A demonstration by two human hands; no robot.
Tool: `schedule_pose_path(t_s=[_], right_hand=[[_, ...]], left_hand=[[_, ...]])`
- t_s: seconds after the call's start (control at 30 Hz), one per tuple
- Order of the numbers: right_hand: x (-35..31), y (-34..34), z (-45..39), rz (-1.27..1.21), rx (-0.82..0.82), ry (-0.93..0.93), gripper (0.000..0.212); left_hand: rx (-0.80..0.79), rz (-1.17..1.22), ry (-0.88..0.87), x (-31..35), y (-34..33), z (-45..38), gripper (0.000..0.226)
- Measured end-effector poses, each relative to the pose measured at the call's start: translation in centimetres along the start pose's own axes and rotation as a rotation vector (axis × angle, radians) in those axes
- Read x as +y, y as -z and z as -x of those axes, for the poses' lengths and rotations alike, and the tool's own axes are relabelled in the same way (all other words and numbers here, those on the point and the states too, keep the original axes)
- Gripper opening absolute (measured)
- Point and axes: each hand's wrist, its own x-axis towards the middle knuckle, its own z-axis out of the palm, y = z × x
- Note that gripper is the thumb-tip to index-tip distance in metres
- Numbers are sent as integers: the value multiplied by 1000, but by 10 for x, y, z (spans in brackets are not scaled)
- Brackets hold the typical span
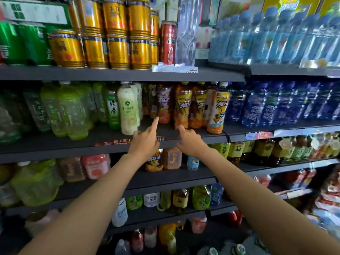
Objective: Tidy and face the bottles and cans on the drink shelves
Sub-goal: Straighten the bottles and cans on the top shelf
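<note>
**On the second shelf: both hands reaching for the iced tea row**

Just past your left hand (145, 143), index finger out straight, sits the purple-label tea bottle (164, 104); the fingertip is at its lower left side, touching or nearly so, blur makes it hard to call. Other fingers on that hand look loosely curled and hold nothing. Your right hand (190, 142) is spread loose too, gripping nothing, one fingertip right at the base of the yellow-label tea bottle (183, 105). So no grip yet on either side, only pointing or nudging contact.

The purple-label bottle stands further back than the yellow-label ones beside it, with bare shelf board (110, 135) in front of it. That's probably why your hands are there: it looks like it wants pulling forward to line up with the front edge. The far-right tea bottle (218, 109) already stands well forward with its label facing out.

Left of your left hand stands a white bottle (127, 111), then the green tea bottles (113, 109), several at odd angles, so that row probably needs straightening too. Above your hands, gold cans (117, 50) are stacked in two layers, one at the left tilted. Right of your right hand, blue bottles (266, 105) stand in a packed row.

Judging by this, the task is early to midway.
</note>
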Motion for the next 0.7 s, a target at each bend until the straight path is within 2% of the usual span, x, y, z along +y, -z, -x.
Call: schedule_pose_path(t_s=[0.17,0.3,0.37,0.43,0.5,0.7], right_hand=[[11,-14,-4,-76,-21,-19,55],[19,-48,-5,-142,-77,-72,45],[26,-78,-2,-187,-120,-91,46],[32,-107,7,-201,-201,-115,54],[40,-129,14,-202,-254,-139,52],[61,-159,20,-219,-251,-235,45]], left_hand=[[-47,29,49,-12,-13,11,79],[-76,72,144,-24,-29,31,72],[-164,74,179,-26,-49,46,68],[-335,77,211,-28,-74,62,72],[-452,98,249,-30,-99,69,77],[-507,58,185,-13,-135,63,76]])
